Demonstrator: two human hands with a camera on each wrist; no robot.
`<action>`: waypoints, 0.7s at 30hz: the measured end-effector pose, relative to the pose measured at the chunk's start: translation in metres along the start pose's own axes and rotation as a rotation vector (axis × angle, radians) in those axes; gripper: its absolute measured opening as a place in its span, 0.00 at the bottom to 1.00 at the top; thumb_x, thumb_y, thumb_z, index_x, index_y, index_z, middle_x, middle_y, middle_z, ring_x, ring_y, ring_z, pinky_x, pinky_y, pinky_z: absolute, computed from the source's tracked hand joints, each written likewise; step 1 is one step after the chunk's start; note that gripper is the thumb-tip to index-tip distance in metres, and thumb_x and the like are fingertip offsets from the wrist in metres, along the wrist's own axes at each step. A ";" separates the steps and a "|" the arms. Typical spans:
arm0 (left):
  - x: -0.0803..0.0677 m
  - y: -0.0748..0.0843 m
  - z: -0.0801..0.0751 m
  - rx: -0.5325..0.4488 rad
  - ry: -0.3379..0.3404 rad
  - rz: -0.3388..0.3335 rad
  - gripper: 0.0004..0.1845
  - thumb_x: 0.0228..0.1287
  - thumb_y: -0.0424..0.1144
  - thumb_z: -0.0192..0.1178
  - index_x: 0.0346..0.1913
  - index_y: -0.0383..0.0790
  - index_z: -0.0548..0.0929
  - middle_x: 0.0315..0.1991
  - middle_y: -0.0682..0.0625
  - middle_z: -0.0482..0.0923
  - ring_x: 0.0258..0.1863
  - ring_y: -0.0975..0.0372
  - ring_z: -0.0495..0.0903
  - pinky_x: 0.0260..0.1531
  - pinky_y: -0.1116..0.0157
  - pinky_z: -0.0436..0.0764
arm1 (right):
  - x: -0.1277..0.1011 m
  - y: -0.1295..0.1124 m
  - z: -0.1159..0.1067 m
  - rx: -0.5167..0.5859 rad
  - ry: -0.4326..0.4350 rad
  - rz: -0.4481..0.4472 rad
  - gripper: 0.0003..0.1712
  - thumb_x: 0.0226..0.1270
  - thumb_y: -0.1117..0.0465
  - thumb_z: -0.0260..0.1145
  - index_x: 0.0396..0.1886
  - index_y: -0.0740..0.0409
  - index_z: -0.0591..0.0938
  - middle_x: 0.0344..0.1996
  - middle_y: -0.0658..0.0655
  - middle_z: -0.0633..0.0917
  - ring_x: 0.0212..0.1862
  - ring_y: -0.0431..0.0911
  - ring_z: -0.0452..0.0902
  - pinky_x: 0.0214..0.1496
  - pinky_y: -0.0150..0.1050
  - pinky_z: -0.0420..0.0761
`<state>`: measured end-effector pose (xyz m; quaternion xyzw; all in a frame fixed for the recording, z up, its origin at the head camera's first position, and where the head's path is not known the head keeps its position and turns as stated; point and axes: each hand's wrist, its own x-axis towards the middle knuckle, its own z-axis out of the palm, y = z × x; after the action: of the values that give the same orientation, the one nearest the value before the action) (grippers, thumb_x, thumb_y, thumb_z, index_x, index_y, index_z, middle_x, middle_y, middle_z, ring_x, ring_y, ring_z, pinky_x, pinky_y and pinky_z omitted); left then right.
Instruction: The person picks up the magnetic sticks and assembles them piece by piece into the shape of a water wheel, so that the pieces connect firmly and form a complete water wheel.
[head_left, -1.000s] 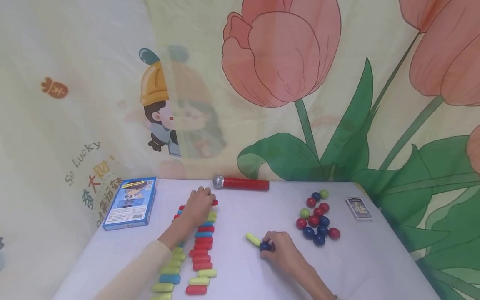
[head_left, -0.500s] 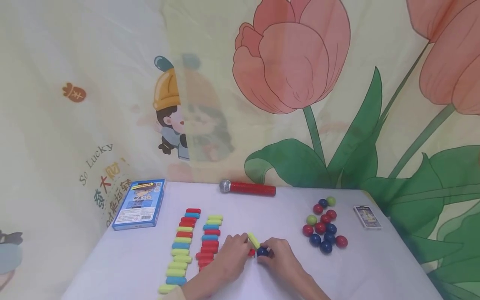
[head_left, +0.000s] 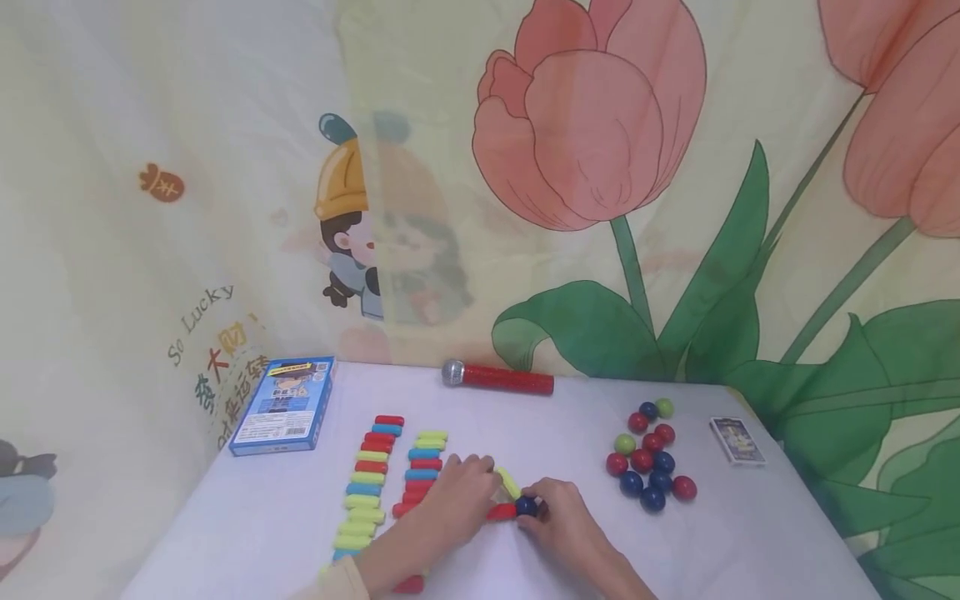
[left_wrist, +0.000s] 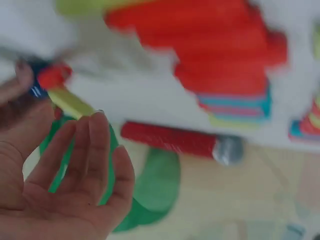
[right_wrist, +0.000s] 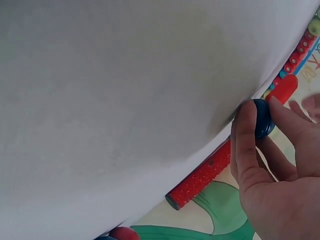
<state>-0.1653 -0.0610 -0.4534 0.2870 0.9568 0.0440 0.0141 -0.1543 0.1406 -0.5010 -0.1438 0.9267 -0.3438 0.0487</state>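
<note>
A dark blue ball (head_left: 527,506) is pinched between the thumb and fingers of my right hand (head_left: 562,518), which also shows plainly in the right wrist view. Two toy sticks meet this ball: a yellow-green stick (head_left: 509,482) angles away to the far left, and a red stick (head_left: 501,512) points left. Just left of them is my left hand (head_left: 459,493). In the left wrist view its fingers (left_wrist: 95,150) are extended and loose, with fingertips close to the yellow-green stick's end; whether they touch it I cannot tell. Part of the red stick is hidden in the head view.
Two columns of coloured sticks (head_left: 367,477) lie left, the nearer parts covered by my left arm. A red microphone (head_left: 506,379) and a blue box (head_left: 285,406) stand at the back. Several balls (head_left: 652,460) and a small card pack (head_left: 738,440) are right.
My left hand came from the far end of the right stick column to the blue ball. A red stick now joins the ball, and the left fingers have loosened. The right hand keeps its hold.
</note>
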 end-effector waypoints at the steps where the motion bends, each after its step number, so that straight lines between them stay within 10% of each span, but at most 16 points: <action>1: 0.003 -0.008 -0.007 0.015 0.019 -0.005 0.20 0.62 0.41 0.81 0.56 0.44 0.91 0.48 0.49 0.87 0.50 0.58 0.86 0.54 0.54 0.86 | 0.000 0.000 -0.001 0.002 0.005 -0.008 0.19 0.60 0.66 0.83 0.51 0.65 0.90 0.38 0.52 0.91 0.34 0.36 0.79 0.36 0.30 0.81; 5: 0.020 -0.057 -0.025 0.053 0.059 -0.033 0.17 0.62 0.37 0.81 0.53 0.40 0.91 0.45 0.46 0.88 0.49 0.53 0.87 0.51 0.53 0.87 | -0.002 0.002 -0.001 0.023 0.024 -0.025 0.20 0.59 0.69 0.82 0.51 0.68 0.90 0.38 0.53 0.90 0.34 0.37 0.79 0.36 0.31 0.82; 10: 0.038 -0.109 -0.012 0.076 0.049 -0.032 0.10 0.63 0.30 0.77 0.47 0.37 0.92 0.43 0.43 0.90 0.49 0.49 0.88 0.50 0.49 0.88 | -0.002 0.000 0.000 0.010 0.035 0.058 0.19 0.59 0.67 0.83 0.50 0.67 0.89 0.36 0.51 0.88 0.34 0.38 0.78 0.38 0.32 0.84; 16: 0.045 -0.126 0.003 0.069 0.044 -0.014 0.05 0.63 0.28 0.76 0.41 0.36 0.93 0.36 0.44 0.90 0.38 0.52 0.86 0.43 0.51 0.86 | 0.002 -0.001 -0.004 -0.081 0.030 0.127 0.23 0.57 0.56 0.87 0.47 0.62 0.89 0.31 0.48 0.84 0.32 0.40 0.76 0.37 0.34 0.82; 21: 0.046 -0.125 0.008 0.125 0.081 0.016 0.05 0.61 0.27 0.77 0.35 0.39 0.92 0.30 0.47 0.86 0.32 0.56 0.81 0.39 0.53 0.84 | 0.001 0.011 -0.019 -0.282 -0.049 -0.033 0.28 0.59 0.53 0.86 0.59 0.50 0.89 0.45 0.46 0.85 0.43 0.40 0.80 0.49 0.42 0.88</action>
<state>-0.2724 -0.1391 -0.4726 0.2929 0.9552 -0.0041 -0.0431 -0.1615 0.1605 -0.4937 -0.1729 0.9618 -0.2072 0.0451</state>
